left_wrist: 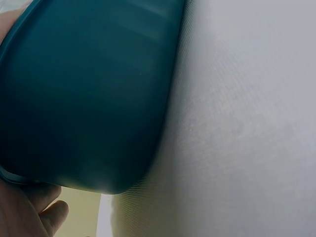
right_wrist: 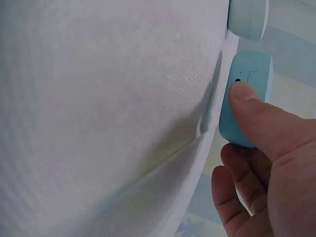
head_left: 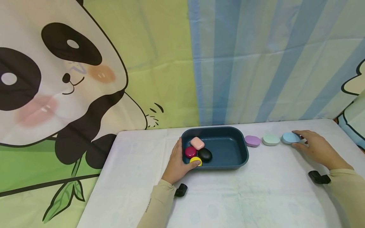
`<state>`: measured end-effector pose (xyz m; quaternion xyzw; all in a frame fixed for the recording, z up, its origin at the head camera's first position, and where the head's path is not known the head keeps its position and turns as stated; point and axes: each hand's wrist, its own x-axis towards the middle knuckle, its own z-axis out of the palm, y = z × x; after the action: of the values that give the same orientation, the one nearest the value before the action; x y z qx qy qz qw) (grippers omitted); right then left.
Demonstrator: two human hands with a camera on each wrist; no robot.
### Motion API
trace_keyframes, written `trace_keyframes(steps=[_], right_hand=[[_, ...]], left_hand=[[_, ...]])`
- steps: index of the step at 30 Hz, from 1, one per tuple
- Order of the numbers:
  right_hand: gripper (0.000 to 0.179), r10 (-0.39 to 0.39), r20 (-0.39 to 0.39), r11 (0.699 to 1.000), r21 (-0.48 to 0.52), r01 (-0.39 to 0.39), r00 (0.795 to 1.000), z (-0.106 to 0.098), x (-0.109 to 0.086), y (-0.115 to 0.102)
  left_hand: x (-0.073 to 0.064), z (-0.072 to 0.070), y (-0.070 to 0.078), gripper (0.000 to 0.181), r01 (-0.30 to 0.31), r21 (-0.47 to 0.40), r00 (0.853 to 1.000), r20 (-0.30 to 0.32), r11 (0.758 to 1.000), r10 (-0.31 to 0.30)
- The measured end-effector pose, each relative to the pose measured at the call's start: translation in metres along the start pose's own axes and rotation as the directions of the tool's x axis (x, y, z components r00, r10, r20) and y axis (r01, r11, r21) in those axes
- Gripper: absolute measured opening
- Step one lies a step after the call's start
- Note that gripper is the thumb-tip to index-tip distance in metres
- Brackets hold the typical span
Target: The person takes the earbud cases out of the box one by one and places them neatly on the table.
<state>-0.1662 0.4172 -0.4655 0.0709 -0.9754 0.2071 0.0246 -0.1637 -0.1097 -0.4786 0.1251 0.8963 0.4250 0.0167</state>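
My left hand (head_left: 178,162) grips the left end of a dark blue tray (head_left: 225,167), its thumb over the front rim and its fingers along the outer left side. In the left wrist view the tray's outer wall (left_wrist: 94,94) fills the left half. Inside the tray's left part lie a pink rounded block (head_left: 197,143), a dark red round piece (head_left: 190,152), a black oval piece (head_left: 205,155) and a yellow round piece (head_left: 195,160) partly behind the thumb. Far right, my right hand (head_left: 320,148) pinches a light blue oblong block (head_left: 290,138) by its right end.
Between the tray and the light blue block, a purple oblong block (head_left: 252,141) and a pale green one (head_left: 271,140) sit in a row. A white cloth (head_left: 222,196) covers the table. Behind its back edge hangs a printed curtain (head_left: 159,63) with a panda.
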Motion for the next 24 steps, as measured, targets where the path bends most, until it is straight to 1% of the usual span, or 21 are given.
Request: trace_keyframes(steps=[2, 5, 12, 17, 24], right_hand=[[0.060, 0.019, 0.023, 1.000, 0.004, -0.019, 1.000, 0.0002, 0.0011, 0.0008], [0.059, 0.024, 0.035, 1.000, -0.001, -0.024, 0.999, 0.0015, 0.0023, 0.0022], [0.057, -0.008, 0.027, 1.000, -0.019, 0.009, 1.000, 0.0024, 0.0025, 0.0043], [0.059, 0.004, 0.035, 1.000, -0.016, -0.003, 0.999, 0.0026, 0.0031, 0.0045], [0.063, 0.029, 0.058, 1.000, 0.005, -0.030, 0.998, 0.0028, 0.0014, 0.0035]], left_hand=[[-0.0002, 0.0002, -0.0002, 0.119, 0.000, -0.001, 1.000, -0.001, 1.000, 0.000], [0.0001, 0.0007, -0.0010, 0.119, -0.004, 0.002, 1.000, -0.002, 1.000, 0.004], [0.0003, 0.0009, -0.0018, 0.120, -0.013, -0.001, 1.000, -0.003, 1.000, 0.013], [0.0000, 0.0002, -0.0013, 0.120, -0.017, 0.002, 1.000, -0.003, 1.000, 0.017], [-0.0004, -0.0001, 0.0001, 0.120, -0.006, 0.003, 1.000, 0.000, 1.000, 0.006]])
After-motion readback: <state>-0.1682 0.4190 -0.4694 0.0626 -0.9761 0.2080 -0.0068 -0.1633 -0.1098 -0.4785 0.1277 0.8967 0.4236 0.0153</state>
